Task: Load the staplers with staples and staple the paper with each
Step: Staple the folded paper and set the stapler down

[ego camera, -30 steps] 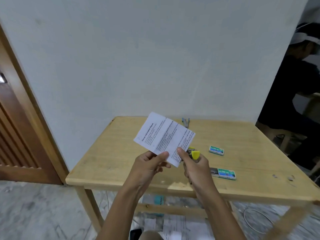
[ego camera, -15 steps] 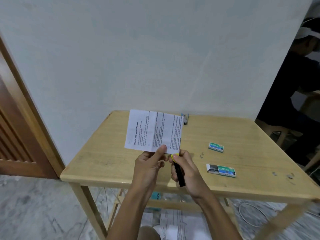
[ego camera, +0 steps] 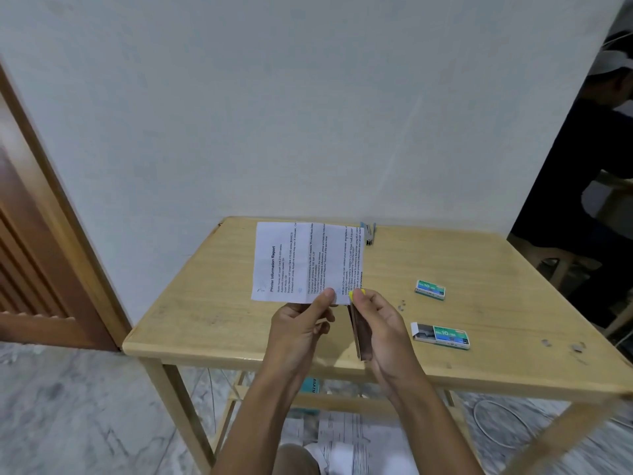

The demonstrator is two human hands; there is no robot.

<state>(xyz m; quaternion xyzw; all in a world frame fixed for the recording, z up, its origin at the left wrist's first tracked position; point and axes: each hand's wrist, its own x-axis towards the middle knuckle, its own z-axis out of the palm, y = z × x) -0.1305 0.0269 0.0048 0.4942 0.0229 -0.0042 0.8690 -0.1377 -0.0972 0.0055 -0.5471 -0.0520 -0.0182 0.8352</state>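
- Head view, looking forward and down over a light wooden table [ego camera: 239, 323] set against a pale wall [ego camera: 308, 114].
- Left hand [ego camera: 301, 327] is raised above the near part of the table, thumb and fingers pinching the bottom edge of a printed paper [ego camera: 305, 262].
- Paper is held upright, off the table, turned sideways so its text lines run vertically; heading reads "Printer Information Report". Fold creases show across the sheet.
- Right hand [ego camera: 380, 327] is wrapped around a dark stapler with a yellow tip [ego camera: 359, 327], held roughly vertical. The yellow tip meets the paper's lower right corner, just beside the left thumb. Whether the paper sits between the stapler's arms cannot be told.
- A second stapler, bluish [ego camera: 369, 233], lies at the far edge of the table by the wall, just right of the paper's top corner.
- Two green staple boxes on the table to the right of the hands: the farther box [ego camera: 430, 289] is closed; the nearer box [ego camera: 442, 335] has its inner tray slid partly out on the left.
- Small loose metal bits [ego camera: 401, 305] lie between the boxes and the right hand; more bits [ego camera: 561, 345] lie near the table's right edge.
- Loose printed sheets [ego camera: 346, 440] lie on the marbled floor under the table.
- Brown wooden door [ego camera: 30, 262] at left. Another person in dark clothing [ego camera: 589, 149] sits at far right, partly cut off.
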